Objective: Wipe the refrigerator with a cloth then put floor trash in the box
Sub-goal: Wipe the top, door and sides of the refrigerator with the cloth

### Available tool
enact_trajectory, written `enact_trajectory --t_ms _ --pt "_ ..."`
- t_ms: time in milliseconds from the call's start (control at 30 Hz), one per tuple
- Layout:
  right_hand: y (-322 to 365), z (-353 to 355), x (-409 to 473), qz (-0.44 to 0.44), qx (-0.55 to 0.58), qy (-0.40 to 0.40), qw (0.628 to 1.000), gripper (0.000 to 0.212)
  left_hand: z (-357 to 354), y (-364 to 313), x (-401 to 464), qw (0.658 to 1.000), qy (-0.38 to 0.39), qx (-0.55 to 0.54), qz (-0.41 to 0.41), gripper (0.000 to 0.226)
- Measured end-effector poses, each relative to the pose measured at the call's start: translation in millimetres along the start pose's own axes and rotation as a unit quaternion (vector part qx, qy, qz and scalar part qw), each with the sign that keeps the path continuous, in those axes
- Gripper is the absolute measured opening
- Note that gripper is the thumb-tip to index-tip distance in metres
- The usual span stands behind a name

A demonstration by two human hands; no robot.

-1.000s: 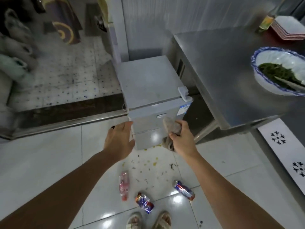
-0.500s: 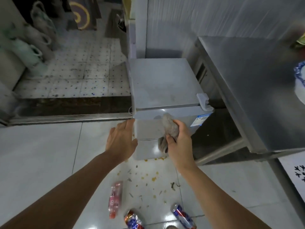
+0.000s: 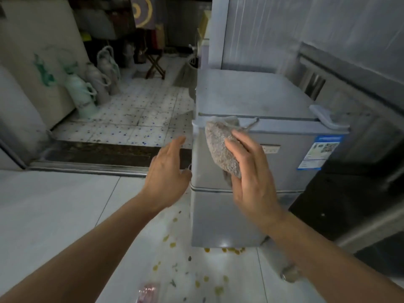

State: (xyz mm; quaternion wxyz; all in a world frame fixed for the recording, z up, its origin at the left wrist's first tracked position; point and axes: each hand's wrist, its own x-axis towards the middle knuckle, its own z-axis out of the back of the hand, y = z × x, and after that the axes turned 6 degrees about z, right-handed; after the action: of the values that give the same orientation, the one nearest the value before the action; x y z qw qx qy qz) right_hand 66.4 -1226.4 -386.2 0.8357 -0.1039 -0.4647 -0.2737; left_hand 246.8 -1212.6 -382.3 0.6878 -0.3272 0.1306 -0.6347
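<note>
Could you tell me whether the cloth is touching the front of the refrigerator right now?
Touching. In the head view, the right hand presses the grey cloth flat against the refrigerator front, near its upper left corner, with no gap visible.

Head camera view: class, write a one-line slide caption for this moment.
Right hand presses a cloth against the small refrigerator's front; left hand open beside it.

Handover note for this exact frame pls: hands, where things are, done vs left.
Right hand: pressing the grey cloth on the small refrigerator, front upper left.
Left hand: open, empty, at the refrigerator's left edge.
Floor: scraps, pink wrapper, a can.
Done: wiping under way.
Left: finish wiping, pick up trash; no box in view.
</note>
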Motion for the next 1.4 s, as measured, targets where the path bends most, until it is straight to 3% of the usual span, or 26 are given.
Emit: enact_trajectory --t_ms 133,267,433,600,833,1000,1100,1233,1400 --pt "-20 -25 -5 0.139 -0.110 -0.042 0.983 0.037 -15 22 2 0.997 -0.042 -0.051 -0.033 0.068" --pt "-33 -38 8 0.228 -0.241 -0.019 0.943 0.039 -26 38 6 0.992 -0.057 -0.090 -0.070 0.069" --pt "-33 -36 34 0.183 -0.284 0.102 0.935 0.052 -42 48 12 0.987 -0.037 -0.140 -0.067 0.073" --pt "-36 -38 43 0.206 -0.336 0.184 0.900 0.062 -58 56 14 0.951 0.030 -0.308 -0.019 0.073" --pt "-48 -81 6 0.283 -0.352 0.049 0.891 0.039 -92 84 15 0.904 0.052 -0.423 0.029 0.065" --pt "-64 -119 -60 0.311 -0.299 0.060 0.900 0.038 -106 100 8 0.880 0.023 -0.469 0.076 0.057" --pt "-72 -134 -99 0.319 -0.303 0.110 0.891 0.043 -110 104 1 0.901 0.022 -0.426 0.078 0.049" --pt "-80 -126 -100 0.374 -0.343 0.156 0.847 0.044 -108 101 0 0.910 0.011 -0.405 0.090 0.035" --pt "-82 -72 -25 0.360 -0.352 0.062 0.862 0.038 -89 75 12 0.914 -0.013 -0.403 0.040 0.033"
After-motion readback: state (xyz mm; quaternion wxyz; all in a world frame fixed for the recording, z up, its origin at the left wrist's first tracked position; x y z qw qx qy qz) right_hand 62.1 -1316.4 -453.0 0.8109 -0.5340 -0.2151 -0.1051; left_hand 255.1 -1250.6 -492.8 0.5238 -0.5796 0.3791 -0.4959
